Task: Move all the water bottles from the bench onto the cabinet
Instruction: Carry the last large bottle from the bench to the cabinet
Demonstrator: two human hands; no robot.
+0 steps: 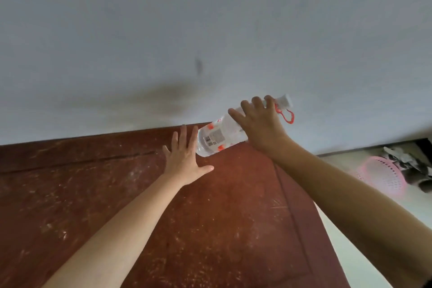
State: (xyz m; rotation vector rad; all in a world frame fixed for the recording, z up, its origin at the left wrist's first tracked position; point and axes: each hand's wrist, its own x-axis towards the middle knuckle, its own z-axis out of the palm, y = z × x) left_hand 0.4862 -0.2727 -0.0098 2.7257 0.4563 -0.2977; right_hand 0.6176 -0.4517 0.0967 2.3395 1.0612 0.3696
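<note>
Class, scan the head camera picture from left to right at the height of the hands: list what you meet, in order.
Left hand open over the cabinet top → water bottle → right hand gripping it → red loop by the cap → pink basket.

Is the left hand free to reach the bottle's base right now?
Probably yes: the open left hand is beside the base of the bottle, nothing between; the right hand grips only its upper half.

Pink basket (pixel 382 176) on the floor beside grey wall (pixel 163 30)
</note>
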